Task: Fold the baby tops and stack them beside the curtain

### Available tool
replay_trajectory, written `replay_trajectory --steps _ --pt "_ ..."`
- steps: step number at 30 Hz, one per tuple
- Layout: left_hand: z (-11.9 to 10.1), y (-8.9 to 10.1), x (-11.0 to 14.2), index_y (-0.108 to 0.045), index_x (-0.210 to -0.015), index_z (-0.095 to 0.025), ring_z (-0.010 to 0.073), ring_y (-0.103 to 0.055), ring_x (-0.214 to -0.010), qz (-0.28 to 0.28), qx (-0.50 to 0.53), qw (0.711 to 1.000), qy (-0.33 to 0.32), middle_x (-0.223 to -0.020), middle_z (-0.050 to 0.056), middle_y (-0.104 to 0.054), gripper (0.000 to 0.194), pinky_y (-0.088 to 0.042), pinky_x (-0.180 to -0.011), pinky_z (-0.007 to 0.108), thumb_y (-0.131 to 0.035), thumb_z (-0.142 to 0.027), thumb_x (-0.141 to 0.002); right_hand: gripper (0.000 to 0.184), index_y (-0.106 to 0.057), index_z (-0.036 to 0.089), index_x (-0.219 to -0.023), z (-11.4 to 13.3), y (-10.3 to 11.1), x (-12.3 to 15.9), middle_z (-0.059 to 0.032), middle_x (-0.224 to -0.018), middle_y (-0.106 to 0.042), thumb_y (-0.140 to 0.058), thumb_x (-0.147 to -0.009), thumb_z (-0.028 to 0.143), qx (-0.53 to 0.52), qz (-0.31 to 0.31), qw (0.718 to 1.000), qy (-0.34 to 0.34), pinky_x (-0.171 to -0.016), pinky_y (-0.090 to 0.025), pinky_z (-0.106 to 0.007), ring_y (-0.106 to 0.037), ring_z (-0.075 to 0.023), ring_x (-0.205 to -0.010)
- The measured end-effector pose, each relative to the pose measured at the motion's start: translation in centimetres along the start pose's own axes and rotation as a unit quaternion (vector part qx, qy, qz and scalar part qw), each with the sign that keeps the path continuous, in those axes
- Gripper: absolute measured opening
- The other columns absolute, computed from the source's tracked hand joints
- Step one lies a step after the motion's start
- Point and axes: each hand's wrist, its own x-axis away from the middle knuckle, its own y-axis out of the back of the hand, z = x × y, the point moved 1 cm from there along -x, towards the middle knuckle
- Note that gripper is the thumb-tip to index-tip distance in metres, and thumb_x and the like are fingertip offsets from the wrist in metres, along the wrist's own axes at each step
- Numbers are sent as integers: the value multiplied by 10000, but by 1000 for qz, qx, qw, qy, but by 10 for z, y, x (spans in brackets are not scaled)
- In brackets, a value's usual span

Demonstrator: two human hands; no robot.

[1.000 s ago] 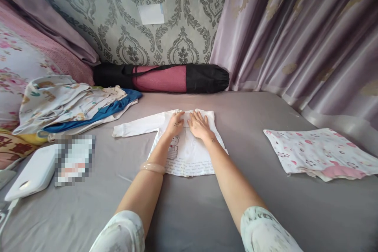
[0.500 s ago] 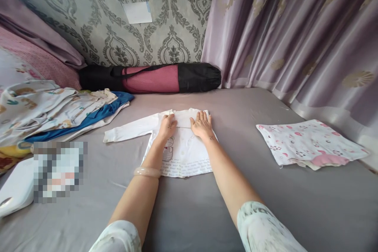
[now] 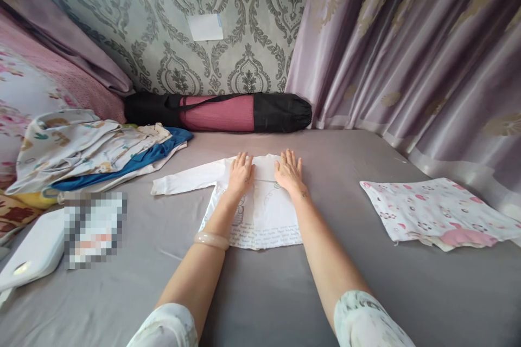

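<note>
A small white long-sleeved shirt (image 3: 268, 227) with a faint cartoon print and rows of lettering lies on the grey sheet in the middle. One sleeve (image 3: 185, 179) stretches out to the left; the other appears folded across the chest, partly under my hands. My left hand (image 3: 242, 173) lies flat on the upper left of the shirt, fingers pointing away from me. Resting on the upper right edge is my right hand (image 3: 290, 172), fingers extended and slightly spread. Neither hand grasps the cloth. My left forearm covers part of the print.
To the right lies a folded white cloth with pink prints (image 3: 439, 209). A pile of clothes (image 3: 93, 146) sits on the left, with a white flat object (image 3: 38, 246) and a blurred-out item (image 3: 97, 233) nearer me. A black and pink long bag (image 3: 220, 114) lies along the wall.
My left hand's fingers, bent before, are now straight and flat on the shirt. My right hand stays flat near the shoulder. The whole view has shifted slightly.
</note>
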Motion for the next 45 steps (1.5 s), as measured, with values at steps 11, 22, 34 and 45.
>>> replay_trajectory --steps 11,22,34,45 --pt "-8 -8 7 -412 -1403 -115 316 -226 -1448 128 -53 990 34 -1542 193 -308 519 -177 -1159 517 -333 -406 -980 656 -195 4 -1517 -5 -16 1 -149 -1601 -128 -175 -995 400 17 41 998 -40 -1175 -120 -400 -115 -261 -1468" --pt "-1 -1 6 -401 -1381 -88 340 -339 -1381 105 -60 991 57 -1460 248 -401 534 -285 -1096 499 -395 -397 -946 598 -250 115 -1524 18 -12 9 -121 -1604 -154 -205 -1002 403 14 41 998 38 -1176 -48 -488 -94 -262 -1473" --pt "9 -5 1 -338 -1421 -116 335 -216 -1448 153 12 983 102 -1543 232 -276 590 -185 -1142 532 -425 -410 -917 606 -214 118 -1532 29 -7 6 -123 -1609 -127 -227 -995 399 25 88 996 7 -1171 -24 -510 -63 -261 -1476" --pt "38 14 21 -457 -1285 -108 276 -450 -1302 68 100 989 89 -1347 197 -505 467 -353 -1089 439 -478 -134 -819 561 -301 212 -1508 69 -28 20 -75 -1602 -193 -139 -1007 405 -18 61 991 117 -1169 -46 -496 -102 -240 -1472"
